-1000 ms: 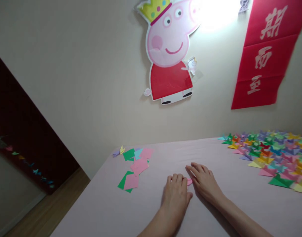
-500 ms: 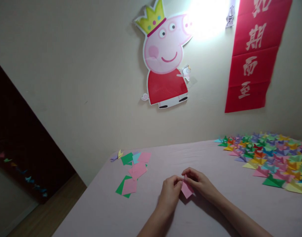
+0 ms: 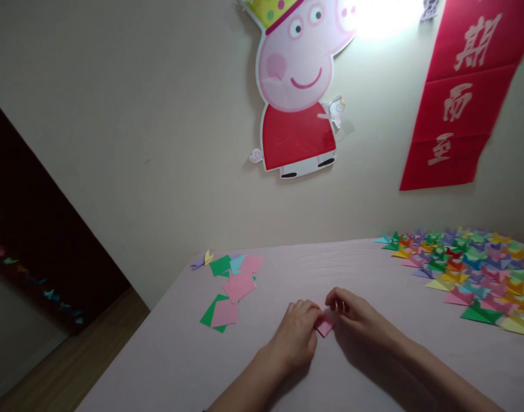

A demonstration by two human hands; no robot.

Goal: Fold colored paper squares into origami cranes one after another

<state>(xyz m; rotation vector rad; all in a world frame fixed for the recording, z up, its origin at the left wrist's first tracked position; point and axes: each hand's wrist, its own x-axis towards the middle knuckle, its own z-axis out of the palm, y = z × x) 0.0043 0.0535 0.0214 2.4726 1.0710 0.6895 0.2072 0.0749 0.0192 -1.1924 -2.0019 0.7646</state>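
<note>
Pink paper point(image 3: 325, 327) lies held under the left grip point(image 3: 297, 331), beside the loose, unclosed right grip point(image 3: 355, 313).

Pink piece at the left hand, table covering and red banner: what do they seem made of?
Pink piece: probably matte paper; thin, with straight edges.
Table covering: likely dull cloth; soft wrinkles toward the far edge.
Red banner: matte paper or fabric, crossed by fold lines; cannot tell which.

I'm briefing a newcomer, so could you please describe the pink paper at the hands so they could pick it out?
Below the big pig cutout is a pale pink table. On it, the left hand and right hand sit close together, with a small pink paper between them. Unlike the pink sheets lying untouched farther left, it is touched by the left hand.
</note>
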